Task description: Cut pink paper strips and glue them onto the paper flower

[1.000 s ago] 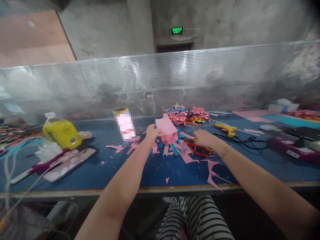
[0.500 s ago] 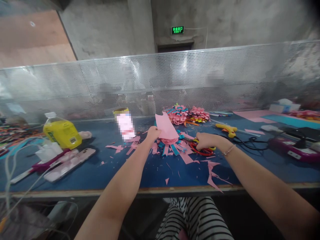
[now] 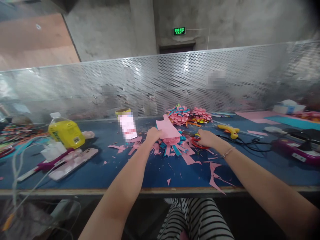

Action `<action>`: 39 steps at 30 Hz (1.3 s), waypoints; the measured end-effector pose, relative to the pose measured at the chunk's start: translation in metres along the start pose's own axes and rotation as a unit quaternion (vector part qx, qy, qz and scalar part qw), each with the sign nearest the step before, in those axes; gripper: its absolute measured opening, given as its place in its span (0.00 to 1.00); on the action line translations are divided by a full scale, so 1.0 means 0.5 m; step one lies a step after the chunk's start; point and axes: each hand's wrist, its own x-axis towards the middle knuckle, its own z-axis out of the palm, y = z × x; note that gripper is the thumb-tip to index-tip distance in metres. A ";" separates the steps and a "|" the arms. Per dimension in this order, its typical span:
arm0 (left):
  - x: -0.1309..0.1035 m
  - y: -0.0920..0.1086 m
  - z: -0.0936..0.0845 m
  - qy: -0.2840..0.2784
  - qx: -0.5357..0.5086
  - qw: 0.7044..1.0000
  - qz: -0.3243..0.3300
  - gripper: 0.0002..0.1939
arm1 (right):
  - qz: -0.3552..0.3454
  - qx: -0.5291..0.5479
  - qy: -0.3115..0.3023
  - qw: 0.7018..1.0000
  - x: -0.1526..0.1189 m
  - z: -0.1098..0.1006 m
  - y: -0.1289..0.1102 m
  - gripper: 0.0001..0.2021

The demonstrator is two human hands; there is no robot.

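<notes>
Head view: left hand (image 3: pixel 154 136) pinches pink sheet (image 3: pixel 168 129) by its left edge, probably to keep it steady and the rest free of fingers; sheet sits tilted over pink-blue rosette (image 3: pixel 172 141), mid-table. Right hand (image 3: pixel 206 138) has fingers curled at scissors (image 3: pixel 191 134), blades toward sheet, seemingly for easy alignment; exact finger placement, can't tell. Glue gun (image 3: pixel 230 131) lies beyond right hand, likely for easy reach
</notes>
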 end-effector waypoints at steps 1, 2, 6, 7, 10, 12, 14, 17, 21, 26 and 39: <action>-0.002 0.001 -0.001 0.000 0.024 1.000 0.007 0.15 | -0.007 0.004 0.001 1.000 0.002 0.005 0.000 0.19; -0.004 0.003 0.000 -0.001 0.053 0.998 0.015 0.16 | -0.013 0.007 0.003 1.000 0.004 0.008 0.000 0.19; -0.007 0.006 0.005 -0.011 0.139 0.989 0.040 0.18 | -0.027 0.013 0.000 1.000 0.005 0.011 -0.004 0.20; -0.007 0.006 0.007 -0.008 0.138 0.990 0.041 0.18 | -0.032 0.012 0.000 0.999 0.004 0.010 -0.005 0.20; -0.008 0.006 0.009 0.012 0.132 0.990 0.051 0.16 | -0.040 0.011 0.002 0.999 0.000 0.006 -0.008 0.20; -0.009 0.005 0.010 0.024 0.129 0.990 0.055 0.15 | -0.040 0.011 -0.001 0.999 -0.001 0.004 -0.009 0.20; -0.010 0.004 0.012 0.035 0.127 0.990 0.055 0.14 | -0.040 0.009 -0.006 0.999 -0.002 0.001 -0.009 0.21; -0.012 0.004 0.013 0.061 0.114 0.990 0.061 0.12 | -0.040 0.008 -0.019 0.999 -0.001 -0.002 -0.009 0.22; -0.009 0.004 0.012 0.086 0.066 0.992 0.056 0.10 | -0.041 0.000 -0.024 0.999 0.000 -0.004 -0.010 0.20; -0.001 0.001 -0.003 0.166 0.002 0.986 0.018 0.09 | -0.043 0.000 -0.019 0.999 -0.003 -0.005 -0.011 0.19; 0.030 -0.048 0.001 0.234 -0.093 0.964 -0.088 0.12 | -0.044 -0.002 -0.034 0.998 -0.006 -0.015 -0.015 0.20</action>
